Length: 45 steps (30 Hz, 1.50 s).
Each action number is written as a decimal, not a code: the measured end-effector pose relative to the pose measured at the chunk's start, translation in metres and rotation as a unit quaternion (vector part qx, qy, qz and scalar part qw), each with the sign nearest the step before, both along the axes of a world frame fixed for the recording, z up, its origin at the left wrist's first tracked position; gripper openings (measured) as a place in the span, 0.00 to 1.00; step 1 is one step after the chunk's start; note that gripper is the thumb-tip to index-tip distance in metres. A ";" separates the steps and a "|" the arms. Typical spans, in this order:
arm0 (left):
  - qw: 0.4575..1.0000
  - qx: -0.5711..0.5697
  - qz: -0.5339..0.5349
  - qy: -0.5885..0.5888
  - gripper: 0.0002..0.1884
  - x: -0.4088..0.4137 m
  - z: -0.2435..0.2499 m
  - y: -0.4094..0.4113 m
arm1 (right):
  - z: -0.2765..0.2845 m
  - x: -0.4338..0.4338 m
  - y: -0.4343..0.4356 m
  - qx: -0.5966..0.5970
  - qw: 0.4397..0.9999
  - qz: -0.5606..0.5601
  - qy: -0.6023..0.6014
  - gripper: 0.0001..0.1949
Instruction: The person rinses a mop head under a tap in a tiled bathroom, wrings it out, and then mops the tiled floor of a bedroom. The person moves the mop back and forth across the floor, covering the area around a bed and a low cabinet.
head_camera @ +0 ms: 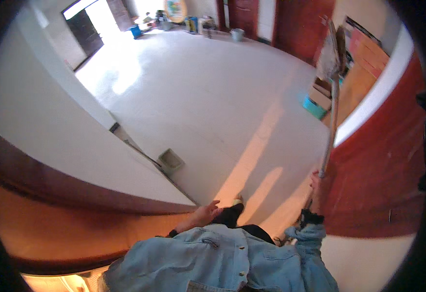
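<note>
My right hand (317, 186) grips the metal pole of a long-handled mop (332, 127) at the right. Its pole points away from me, and what looks like a pale cloth head is at the far end, in front of a red door. Loose in front of my thigh, my left hand (207, 214) holds nothing, with its fingers apart. The wooden door frame (169, 221) is close to that hand. One of my shoes (237, 200) shows on the sunlit floor below.
Beside the left wall lies a dustpan (171, 160) with a long handle. A turquoise bin (313, 108) and cardboard box (320, 98) stand right, near an orange wooden panel (359, 85). A red door leaf (373, 175) borders my right. Far back are a bucket (237, 34) and blue container (135, 31).
</note>
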<state>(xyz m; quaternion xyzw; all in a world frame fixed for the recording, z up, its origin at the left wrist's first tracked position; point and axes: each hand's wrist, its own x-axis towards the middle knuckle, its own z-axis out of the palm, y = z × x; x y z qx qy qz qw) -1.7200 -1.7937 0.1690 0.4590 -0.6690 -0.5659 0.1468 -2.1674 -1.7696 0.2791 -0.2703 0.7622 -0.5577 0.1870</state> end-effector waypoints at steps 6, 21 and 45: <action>0.991 -0.004 0.124 -0.046 0.34 0.064 -0.121 -0.008 | -0.003 -0.081 -0.060 0.162 0.982 -0.018 0.097 0.04; 0.931 0.139 0.328 0.082 0.32 -0.009 0.020 -0.312 | -0.057 -0.067 -0.466 0.132 0.939 0.289 0.131 0.00; 0.441 0.120 0.715 0.529 0.07 0.094 -0.017 -0.951 | -0.018 0.205 -1.105 -0.019 0.576 0.632 0.519 0.22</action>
